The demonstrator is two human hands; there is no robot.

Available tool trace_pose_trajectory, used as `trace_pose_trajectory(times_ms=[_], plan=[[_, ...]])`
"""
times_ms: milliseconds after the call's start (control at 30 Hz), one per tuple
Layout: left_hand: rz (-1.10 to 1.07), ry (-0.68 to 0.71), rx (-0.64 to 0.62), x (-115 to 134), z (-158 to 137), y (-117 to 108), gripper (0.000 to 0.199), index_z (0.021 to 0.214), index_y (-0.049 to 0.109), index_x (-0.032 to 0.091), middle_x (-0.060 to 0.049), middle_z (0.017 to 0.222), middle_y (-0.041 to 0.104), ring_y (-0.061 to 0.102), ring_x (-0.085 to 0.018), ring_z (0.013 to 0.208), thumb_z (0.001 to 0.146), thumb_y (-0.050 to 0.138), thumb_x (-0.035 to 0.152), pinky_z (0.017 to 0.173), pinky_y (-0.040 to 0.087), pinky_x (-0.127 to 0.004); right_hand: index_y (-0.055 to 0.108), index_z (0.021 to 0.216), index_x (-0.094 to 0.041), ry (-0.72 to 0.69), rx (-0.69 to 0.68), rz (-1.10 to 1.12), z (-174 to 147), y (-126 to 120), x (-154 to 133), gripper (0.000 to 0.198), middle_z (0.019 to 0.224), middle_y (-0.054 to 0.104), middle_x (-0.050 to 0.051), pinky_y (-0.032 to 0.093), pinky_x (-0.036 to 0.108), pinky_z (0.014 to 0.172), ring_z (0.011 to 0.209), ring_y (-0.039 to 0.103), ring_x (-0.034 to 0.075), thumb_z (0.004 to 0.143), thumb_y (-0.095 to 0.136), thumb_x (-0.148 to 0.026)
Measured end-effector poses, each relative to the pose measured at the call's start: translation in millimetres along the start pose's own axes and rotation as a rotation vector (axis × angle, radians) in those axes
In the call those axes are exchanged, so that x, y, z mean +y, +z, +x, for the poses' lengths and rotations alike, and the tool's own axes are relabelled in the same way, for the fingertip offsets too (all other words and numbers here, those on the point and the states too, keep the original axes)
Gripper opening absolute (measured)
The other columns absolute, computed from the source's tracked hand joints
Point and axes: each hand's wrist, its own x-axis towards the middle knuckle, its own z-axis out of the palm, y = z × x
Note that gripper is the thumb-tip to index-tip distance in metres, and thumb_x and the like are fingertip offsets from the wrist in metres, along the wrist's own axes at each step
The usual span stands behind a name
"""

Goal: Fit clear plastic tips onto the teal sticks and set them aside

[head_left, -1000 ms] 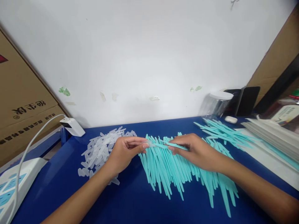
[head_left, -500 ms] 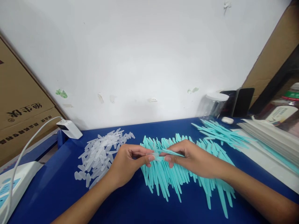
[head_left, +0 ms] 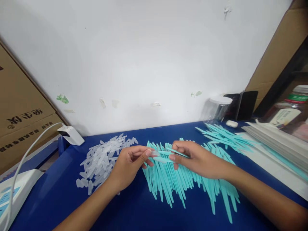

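Left fingers (head_left: pixel 147 153) pinch frosted, translucent piece (head_left: pixel 155 153); right fingers (head_left: pixel 172 157) grip slim, tapered teal sticks (head_left: pixel 178 153).

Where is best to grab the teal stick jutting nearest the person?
Pinch that teal stick, I'd judge, by its near end, across its long edges, from the person's side of the blue table: it is slim, this end juts past its neighbours, and the rest lies among other teal sticks.

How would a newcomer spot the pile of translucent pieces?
Start at the blue table against the white wall. Left of the left hand lies the pile of translucent pieces. They are short and cloudy white, unlike the long teal sticks to the right.
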Motion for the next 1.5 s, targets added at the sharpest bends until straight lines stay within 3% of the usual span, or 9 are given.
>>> trace_pose_trajectory(times_ms=[233,500,833,1500], plan=[[-0.038,0.042,0.084,1.6,1.8,-1.5,0.025,0.102,0.083,0.019,-0.006,0.078,0.08,0.074,-0.018,0.07,0.086,0.082,0.038,0.062,0.059,-0.026,0.06,0.085,-0.02,0.008,-0.049,0.073,0.9,-0.6,0.9,0.032,0.075,0.071,-0.001,0.033,0.024,0.048,0.051,0.043,0.009,0.101,0.063,-0.047],[-0.052,0.011,0.059,-0.7,-0.8,-0.9,0.027,0.103,0.084,0.021,-0.007,0.092,0.083,0.078,-0.022,0.083,0.082,0.085,0.038,0.077,0.065,-0.031,0.056,0.084,-0.021,-0.023,-0.07,0.066,1.7,-0.2,0.3,0.028,0.076,0.076,-0.001,0.035,0.024,0.05,0.053,0.047,0.01,0.1,0.064,-0.043],[-0.029,-0.003,0.118,3.6,2.3,-3.7,0.028,0.099,0.084,0.019,-0.006,0.078,0.081,0.075,-0.018,0.071,0.081,0.085,0.041,0.065,0.06,-0.026,0.054,0.082,-0.022,-0.022,-0.05,0.02,0.6,-3.8,-2.1,0.03,0.076,0.076,-0.001,0.038,0.024,0.052,0.055,0.049,0.01,0.1,0.064,-0.044],[-0.024,0.029,0.011,3.4,-1.4,-4.4,0.021,0.099,0.086,0.023,-0.005,0.08,0.081,0.076,-0.019,0.076,0.083,0.085,0.036,0.073,0.062,-0.027,0.06,0.082,-0.021,-0.001,-0.043,0.001,-2.0,-5.5,-5.9,0.03,0.073,0.074,-0.002,0.036,0.024,0.05,0.052,0.047,0.01,0.099,0.067,-0.044]])
